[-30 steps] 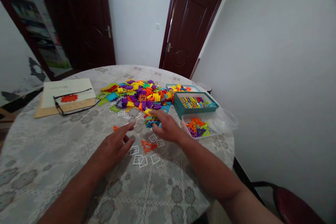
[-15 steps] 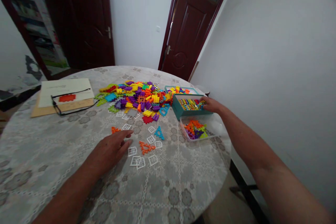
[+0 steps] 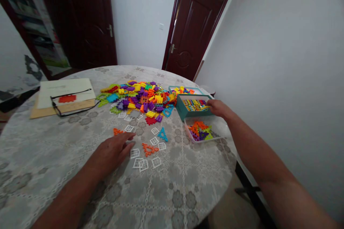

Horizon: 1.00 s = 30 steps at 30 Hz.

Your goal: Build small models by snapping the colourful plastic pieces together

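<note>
My left hand (image 3: pixel 114 150) lies on the patterned tablecloth, fingers stretched out and holding nothing. Around its fingertips are several white lattice pieces (image 3: pixel 156 162), an orange triangular piece (image 3: pixel 149 149) and a blue triangular piece (image 3: pixel 162 135). Part of another orange piece (image 3: pixel 118 131) shows just beyond the knuckles. At the right end of a teal box (image 3: pixel 181 109), my right hand (image 3: pixel 216 108) has its fingers closed over the inside edge. Rows of small colourful beads (image 3: pixel 195 105) fill the box. What the right fingers pinch, if anything, is too small to make out.
A heap of colourful plastic building pieces (image 3: pixel 142 98) covers the table's middle. A teal lid (image 3: pixel 200 92) holding more pieces lies behind the box. In front stands a clear plastic tub (image 3: pixel 195 140) with several pieces. Papers (image 3: pixel 67 86) and black glasses (image 3: pixel 60 115) lie left.
My right hand stays at the box's right end; the multicoloured bit at its fingertips no longer shows, and yellow beads are seen there. My left hand stays put. The view has shifted slightly.
</note>
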Tool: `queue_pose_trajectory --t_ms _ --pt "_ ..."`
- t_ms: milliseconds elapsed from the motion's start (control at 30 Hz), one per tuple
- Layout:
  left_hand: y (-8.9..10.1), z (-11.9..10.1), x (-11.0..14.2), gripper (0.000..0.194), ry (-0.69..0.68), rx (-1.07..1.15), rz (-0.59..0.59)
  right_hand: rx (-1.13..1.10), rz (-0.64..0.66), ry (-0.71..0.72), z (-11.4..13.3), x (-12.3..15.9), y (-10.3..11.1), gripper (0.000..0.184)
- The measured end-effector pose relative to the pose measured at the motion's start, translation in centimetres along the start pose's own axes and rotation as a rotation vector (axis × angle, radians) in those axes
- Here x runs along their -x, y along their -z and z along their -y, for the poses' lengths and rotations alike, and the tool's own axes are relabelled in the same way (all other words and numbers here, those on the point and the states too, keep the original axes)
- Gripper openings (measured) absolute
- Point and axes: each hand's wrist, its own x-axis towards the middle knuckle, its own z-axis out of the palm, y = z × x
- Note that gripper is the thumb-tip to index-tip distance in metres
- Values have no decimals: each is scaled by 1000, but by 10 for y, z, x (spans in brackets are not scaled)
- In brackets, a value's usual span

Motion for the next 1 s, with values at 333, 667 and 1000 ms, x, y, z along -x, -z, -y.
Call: queue_pose_trajectory --t_ms 333,667,1000 --pt "7 -14 7 45 -3 -38 13 78 -125 155 73 24 -1 44" --pt "5 -11 9 41 11 -71 6 -383 -113 540 249 35 -32 37" --pt "11 -15 11 38 44 -100 -42 -371 -227 416 313 14 -89 34"
